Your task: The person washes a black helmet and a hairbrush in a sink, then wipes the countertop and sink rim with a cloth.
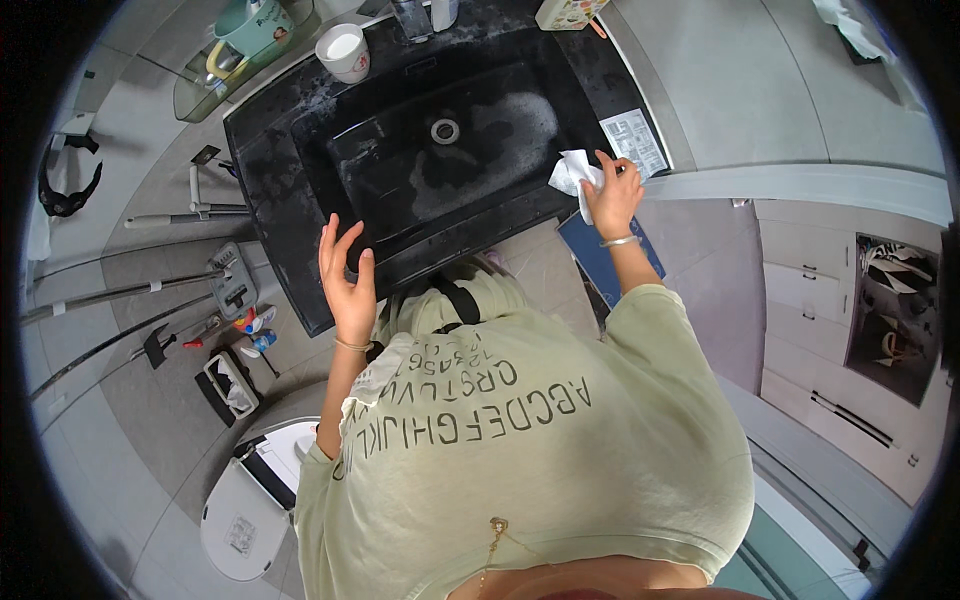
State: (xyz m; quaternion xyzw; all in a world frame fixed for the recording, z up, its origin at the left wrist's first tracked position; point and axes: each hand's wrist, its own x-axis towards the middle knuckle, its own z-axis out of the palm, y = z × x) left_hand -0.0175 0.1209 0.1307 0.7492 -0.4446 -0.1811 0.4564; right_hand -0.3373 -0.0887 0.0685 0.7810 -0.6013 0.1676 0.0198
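Note:
My right hand (616, 196) is at the right front corner of a black sink basin (450, 180). Between its thumb and fingers is a crumpled white tissue (574, 178). Just beyond that hand, a white printed sheet (634, 142) bearing writing lies on the countertop's right side. My left hand (349, 281) is raised by the left front edge of the sink, fingers spread and holding nothing. A round drain (445, 131) shows in the basin, whose dark surface has whitish marks.
A white cup (343, 52) stands on the sink's back left corner, near the faucet (412, 19). Behind it, a shelf holds a teal mug (253, 30). A patterned box (568, 13) sits at the back right. A toilet (247, 517) is at my lower left.

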